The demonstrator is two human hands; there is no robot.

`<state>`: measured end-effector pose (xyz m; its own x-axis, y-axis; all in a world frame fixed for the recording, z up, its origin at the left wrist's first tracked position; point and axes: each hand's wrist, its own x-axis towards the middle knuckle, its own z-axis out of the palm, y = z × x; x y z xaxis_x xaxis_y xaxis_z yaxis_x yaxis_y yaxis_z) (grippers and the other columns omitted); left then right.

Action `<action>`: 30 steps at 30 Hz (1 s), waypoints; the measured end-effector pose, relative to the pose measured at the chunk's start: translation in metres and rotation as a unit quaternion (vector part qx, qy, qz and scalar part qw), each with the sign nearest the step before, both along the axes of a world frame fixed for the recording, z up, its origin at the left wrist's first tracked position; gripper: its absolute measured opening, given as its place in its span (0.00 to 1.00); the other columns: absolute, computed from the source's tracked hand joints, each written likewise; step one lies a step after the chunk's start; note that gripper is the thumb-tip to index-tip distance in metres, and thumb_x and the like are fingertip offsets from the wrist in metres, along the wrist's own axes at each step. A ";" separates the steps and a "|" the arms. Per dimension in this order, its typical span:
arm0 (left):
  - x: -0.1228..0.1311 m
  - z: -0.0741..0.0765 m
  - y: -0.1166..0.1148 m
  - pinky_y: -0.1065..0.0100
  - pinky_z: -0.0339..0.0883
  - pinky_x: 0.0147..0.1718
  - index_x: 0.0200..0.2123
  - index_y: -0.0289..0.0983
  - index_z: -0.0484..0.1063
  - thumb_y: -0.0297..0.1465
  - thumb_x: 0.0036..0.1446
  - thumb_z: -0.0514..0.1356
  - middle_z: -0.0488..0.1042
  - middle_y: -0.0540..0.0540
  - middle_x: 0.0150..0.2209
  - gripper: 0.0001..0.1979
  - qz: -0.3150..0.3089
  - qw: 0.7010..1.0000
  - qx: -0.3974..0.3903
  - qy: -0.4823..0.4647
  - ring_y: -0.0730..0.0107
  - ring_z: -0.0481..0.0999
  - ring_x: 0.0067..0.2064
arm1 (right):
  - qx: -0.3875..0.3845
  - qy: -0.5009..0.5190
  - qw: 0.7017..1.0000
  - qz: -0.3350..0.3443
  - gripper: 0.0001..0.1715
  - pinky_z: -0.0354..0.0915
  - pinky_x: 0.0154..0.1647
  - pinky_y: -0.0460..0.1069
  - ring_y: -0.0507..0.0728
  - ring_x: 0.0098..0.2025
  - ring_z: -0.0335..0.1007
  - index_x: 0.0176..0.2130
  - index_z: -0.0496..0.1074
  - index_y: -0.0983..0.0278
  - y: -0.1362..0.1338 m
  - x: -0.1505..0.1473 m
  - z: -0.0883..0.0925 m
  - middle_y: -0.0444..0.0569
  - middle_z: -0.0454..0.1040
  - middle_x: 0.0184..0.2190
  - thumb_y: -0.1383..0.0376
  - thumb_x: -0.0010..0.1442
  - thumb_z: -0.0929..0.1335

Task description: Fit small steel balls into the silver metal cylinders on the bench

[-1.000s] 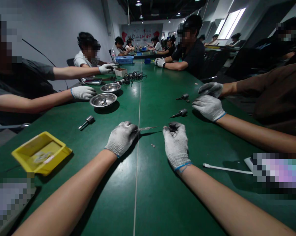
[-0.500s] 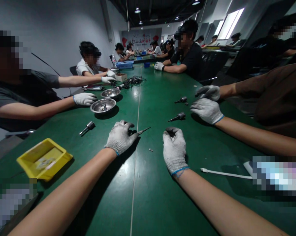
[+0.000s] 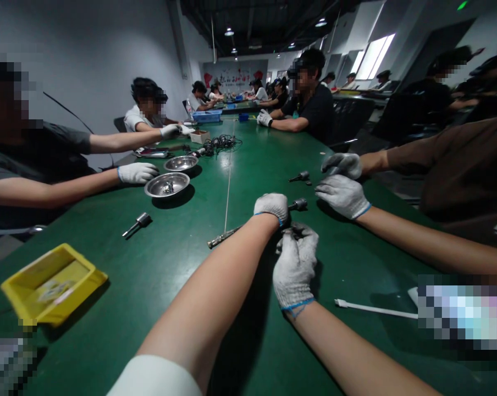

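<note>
My left hand (image 3: 271, 206), in a grey knit glove, reaches across to the right and closes on the pointed end of a dark metal nozzle-like part (image 3: 298, 205) lying on the green table (image 3: 248, 165). Just below it, my gloved right hand (image 3: 296, 261) is curled in a fist around a small dark piece (image 3: 294, 227) that shows at its fingertips. A thin metal rod (image 3: 222, 237) lies loose on the table beside my left forearm.
A co-worker's gloved hands (image 3: 342, 193) rest right of the nozzle part, with a second such part (image 3: 300, 176) beyond. A third part (image 3: 138, 224), two steel bowls (image 3: 166, 185) and a yellow tray (image 3: 46, 283) are at left. A white cable (image 3: 374, 310) lies at right.
My left hand let go of the thin rod, which now lies on the table, and crossed to the right onto the nozzle part. My right hand stayed closed and drew slightly nearer.
</note>
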<state>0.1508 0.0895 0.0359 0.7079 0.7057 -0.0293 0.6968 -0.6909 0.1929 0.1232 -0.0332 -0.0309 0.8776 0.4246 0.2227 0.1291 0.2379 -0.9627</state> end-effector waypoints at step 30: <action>-0.057 0.024 -0.034 0.62 0.77 0.41 0.45 0.28 0.83 0.32 0.56 0.65 0.83 0.28 0.42 0.16 -0.019 0.988 -0.138 0.061 0.46 0.84 0.46 | -0.006 0.042 0.999 -0.019 0.17 0.69 0.44 0.53 0.59 0.43 0.75 0.44 0.68 0.59 0.002 0.004 0.003 0.46 0.77 0.41 0.54 0.56 0.68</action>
<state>0.0935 0.0550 0.0603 0.7130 0.6315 -0.3048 0.7011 -0.6497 0.2939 0.1274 -0.0307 -0.0280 0.9086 0.3923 0.1431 0.0575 0.2219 -0.9734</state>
